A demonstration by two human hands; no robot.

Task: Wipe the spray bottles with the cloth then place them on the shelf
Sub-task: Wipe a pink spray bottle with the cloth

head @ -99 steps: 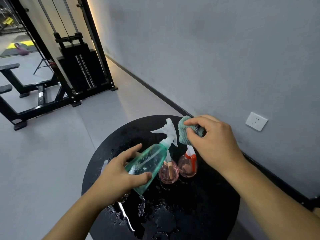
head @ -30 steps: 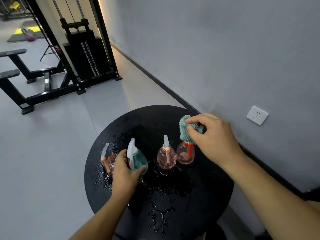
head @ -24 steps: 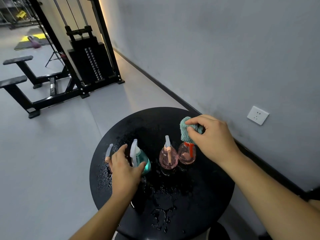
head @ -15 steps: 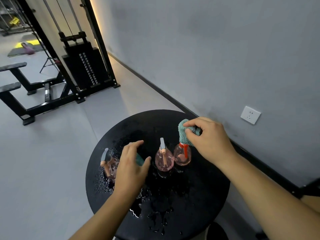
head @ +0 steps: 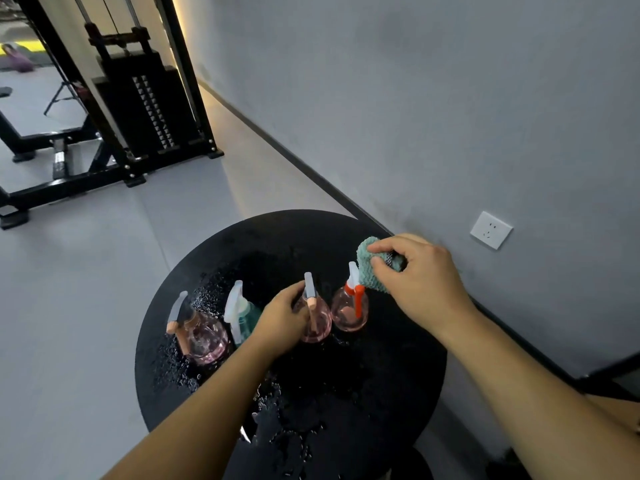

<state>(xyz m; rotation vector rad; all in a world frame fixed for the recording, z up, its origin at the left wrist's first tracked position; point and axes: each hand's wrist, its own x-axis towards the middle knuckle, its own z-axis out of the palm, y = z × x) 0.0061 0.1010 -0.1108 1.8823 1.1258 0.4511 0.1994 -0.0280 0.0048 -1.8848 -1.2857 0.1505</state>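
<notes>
Several spray bottles stand in a row on a wet round black table. From the left: a pink bottle with a peach trigger, a teal bottle, a pink bottle with a peach trigger and a pink bottle with an orange trigger. My left hand curls round the neck of the third bottle. My right hand pinches a bunched teal cloth just above the orange-trigger bottle's nozzle.
Water drops cover the table top. A grey wall with a white socket runs close along the right. A black weight-stack machine and a bench frame stand on the grey floor at the back left. No shelf is in view.
My left hand set the teal bottle upright on the table, let go of it, and moved right onto the neighbouring pink bottle. My right hand kept the cloth in place.
</notes>
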